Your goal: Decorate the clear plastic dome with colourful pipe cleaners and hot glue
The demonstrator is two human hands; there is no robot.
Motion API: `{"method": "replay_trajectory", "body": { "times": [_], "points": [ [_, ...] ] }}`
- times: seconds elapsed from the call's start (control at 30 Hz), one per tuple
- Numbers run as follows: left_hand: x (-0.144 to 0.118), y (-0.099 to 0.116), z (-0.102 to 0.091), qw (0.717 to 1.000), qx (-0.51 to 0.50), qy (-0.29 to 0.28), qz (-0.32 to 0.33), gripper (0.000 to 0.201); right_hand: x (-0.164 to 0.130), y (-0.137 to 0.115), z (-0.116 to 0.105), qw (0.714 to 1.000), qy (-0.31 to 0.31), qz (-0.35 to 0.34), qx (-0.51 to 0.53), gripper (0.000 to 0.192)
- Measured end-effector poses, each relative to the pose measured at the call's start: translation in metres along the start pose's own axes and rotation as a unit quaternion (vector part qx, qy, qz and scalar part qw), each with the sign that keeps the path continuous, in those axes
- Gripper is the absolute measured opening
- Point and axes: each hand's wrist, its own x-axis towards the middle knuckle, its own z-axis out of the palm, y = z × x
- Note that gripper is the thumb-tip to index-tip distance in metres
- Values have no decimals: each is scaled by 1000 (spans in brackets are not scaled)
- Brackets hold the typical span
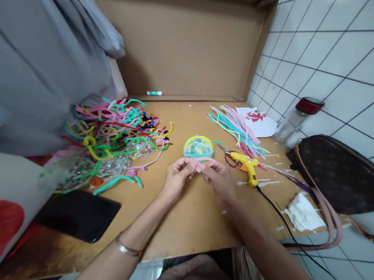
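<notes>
My left hand (178,176) and my right hand (220,179) meet at the middle of the table. Both pinch a pink pipe cleaner (204,161), which bends between the fingertips. Just beyond them lies a round, clear piece (198,147) with a yellow edge at the top and a turquoise strip across its front; my fingers partly cover its near side. Whether they touch it, I cannot tell. To the right of my hands, a yellow glue gun (247,165) rests on its side, its nozzle toward the round piece.
A tangled heap of coloured pipe cleaners (105,126) and a black tablet-like slab (81,215) lie left. On the right are straight pipe cleaners (239,130), a bottle (294,122), a brown bag (344,174) and crumpled tissue (302,212). A cardboard panel (190,41) stands behind.
</notes>
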Motion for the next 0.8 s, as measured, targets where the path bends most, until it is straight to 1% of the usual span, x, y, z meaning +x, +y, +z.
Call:
{"method": "replay_trajectory", "body": {
  "times": [0.13, 0.27, 0.4, 0.5, 0.57, 0.7, 0.8],
  "points": [
    [-2, 1, 3, 1000, -2, -19, -11, 34, 1, 3, -1, 1000, -5, -29, 3, 23],
    [-5, -2, 5, 1000, -9, -14, -13, 34, -1, -1, 2, 998, -2, -55, -9, 19],
    [-3, -4, 4, 1000, 13, -1, 6, 32, -3, -5, 3, 999, -14, -36, -16, 24],
    [-2, -3, 4, 1000, 25, 8, 15, 31, -3, -3, 2, 999, -25, -9, -24, 29],
    [-1, -3, 4, 999, 23, 20, 16, 31, -1, -1, 0, 999, -30, -3, -32, 32],
    [0, -4, 6, 998, -3, 55, 16, 36, 1, 2, -3, 999, -34, -12, -38, 37],
    [0, -6, 8, 999, -18, 35, 5, 40, 2, 4, -5, 998, -27, -28, -44, 36]
  ]
}}
